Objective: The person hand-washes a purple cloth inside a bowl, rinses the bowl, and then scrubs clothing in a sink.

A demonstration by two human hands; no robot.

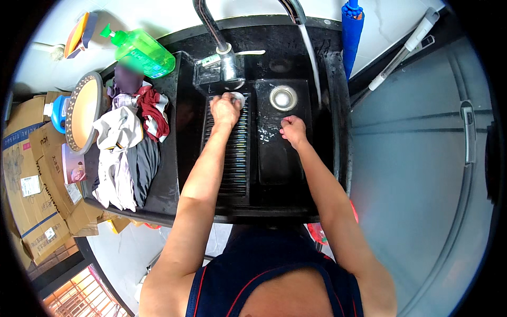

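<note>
My left hand (225,110) is closed on a small pale round object (237,99) at the top of the black ridged washboard (232,164) in the sink. To its right, my right hand (292,131) has its fingers curled over the smooth basin floor (280,164), where white specks lie; what it holds, if anything, I cannot make out. A silver drain (283,98) sits above that hand. Water (315,68) runs from the right-hand curved tap (293,11), while another chrome tap (227,62) stands behind my left hand.
Piled clothes (119,158) cover the left counter beside an oval bowl (84,113), green pump bottle (148,53) and blue jug (60,113). Flattened cardboard (37,190) is at far left. A blue umbrella (351,39) and white-handled pole (396,61) stand back right, near a large grey panel (417,174).
</note>
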